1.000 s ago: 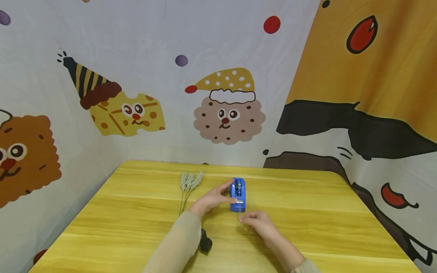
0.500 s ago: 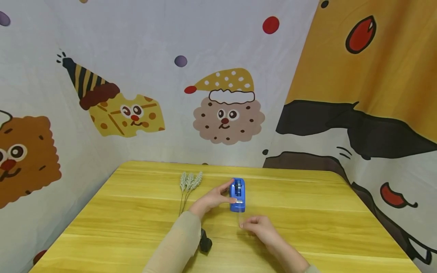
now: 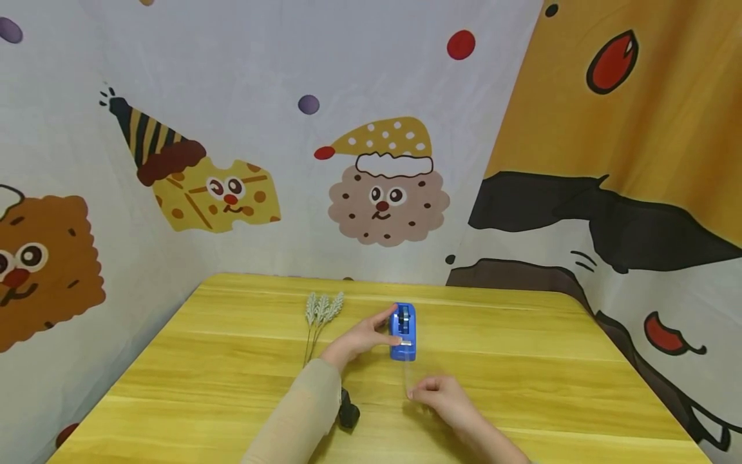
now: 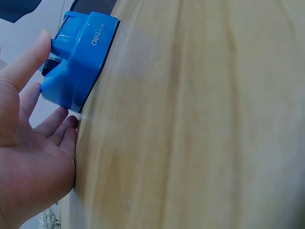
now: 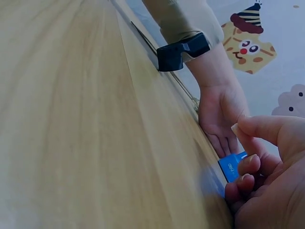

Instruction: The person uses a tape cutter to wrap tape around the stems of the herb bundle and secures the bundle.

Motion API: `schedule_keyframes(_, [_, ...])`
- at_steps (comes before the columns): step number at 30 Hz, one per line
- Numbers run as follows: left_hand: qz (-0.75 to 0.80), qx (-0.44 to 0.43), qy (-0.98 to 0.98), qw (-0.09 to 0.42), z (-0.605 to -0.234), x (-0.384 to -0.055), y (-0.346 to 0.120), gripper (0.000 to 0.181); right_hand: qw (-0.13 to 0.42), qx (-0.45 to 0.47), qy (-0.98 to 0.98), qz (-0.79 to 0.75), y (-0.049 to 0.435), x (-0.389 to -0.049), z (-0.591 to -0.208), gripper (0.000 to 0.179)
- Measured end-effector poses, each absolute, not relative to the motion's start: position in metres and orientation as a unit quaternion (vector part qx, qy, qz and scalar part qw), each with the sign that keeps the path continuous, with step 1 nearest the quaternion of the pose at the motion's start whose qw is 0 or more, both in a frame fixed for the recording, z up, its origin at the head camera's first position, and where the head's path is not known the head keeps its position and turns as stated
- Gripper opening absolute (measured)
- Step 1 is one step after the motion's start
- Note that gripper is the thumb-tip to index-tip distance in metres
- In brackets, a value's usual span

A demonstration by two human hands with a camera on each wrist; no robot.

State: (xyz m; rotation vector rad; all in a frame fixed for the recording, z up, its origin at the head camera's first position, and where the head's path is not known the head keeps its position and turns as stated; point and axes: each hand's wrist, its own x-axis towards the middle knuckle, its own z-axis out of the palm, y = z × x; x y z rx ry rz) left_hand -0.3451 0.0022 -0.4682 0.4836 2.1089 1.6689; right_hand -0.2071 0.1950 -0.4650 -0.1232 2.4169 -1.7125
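So the blue tape dispenser [image 3: 409,334] sits on the desk [image 3: 522,361] right up against the left hand [image 3: 361,339], thumb by the cutter [image 3: 406,343] at the near end, index finger up at the far end. That grip is clamped on the dispenser lengthwise, and I'd guess it's to stop the thing sliding toward the person under a tug. A clear tape strip [image 3: 408,374] comes off the near end to the right hand [image 3: 445,396], whose grip is together, pinching the loose end. Holding just the tip probably leaves most of the strip untouched. The dispenser is beyond the right grip, not touching it, only the strip linking them. Those grey sprigs [image 3: 322,310] lie left of everything, clear of the tape, which seems handy
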Motion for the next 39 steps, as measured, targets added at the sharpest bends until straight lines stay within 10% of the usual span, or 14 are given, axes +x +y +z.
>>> schedule_keyframes(39, [0.605, 0.17, 0.75, 0.207, -0.466, -0.343, 0.002, 0.084, 0.049, -0.079, 0.831, -0.548, 0.192, -0.2, -0.471, 0.017])
